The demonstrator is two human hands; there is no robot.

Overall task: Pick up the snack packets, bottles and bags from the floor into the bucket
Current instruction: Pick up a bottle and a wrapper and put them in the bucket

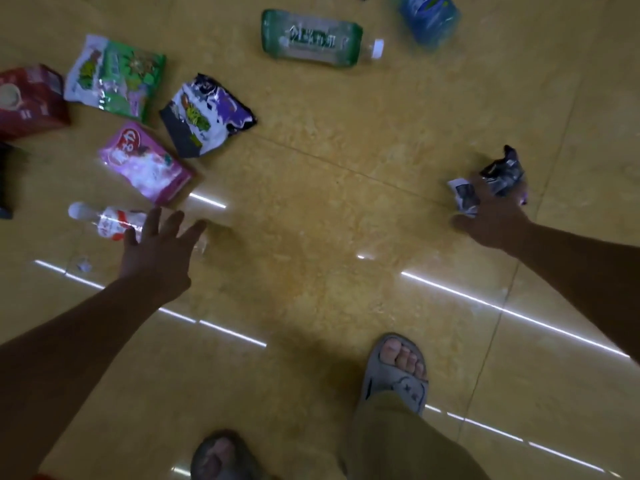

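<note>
My left hand (157,252) is spread open just over a clear bottle with a red-and-white label (104,221) lying on the floor. My right hand (491,216) grips a crumpled black-and-white snack packet (504,174) at the right. On the floor at the left lie a pink packet (145,164), a purple-and-black packet (207,114) and a green-and-white packet (114,76). A green-labelled bottle (311,39) lies at the top, with a blue bottle (429,17) beside it. No bucket is in view.
A red box (29,100) sits at the left edge, with a dark object (5,181) below it. A small scrap (83,265) lies near my left wrist. My two sandalled feet (398,372) stand on the glossy yellow tiled floor (329,202).
</note>
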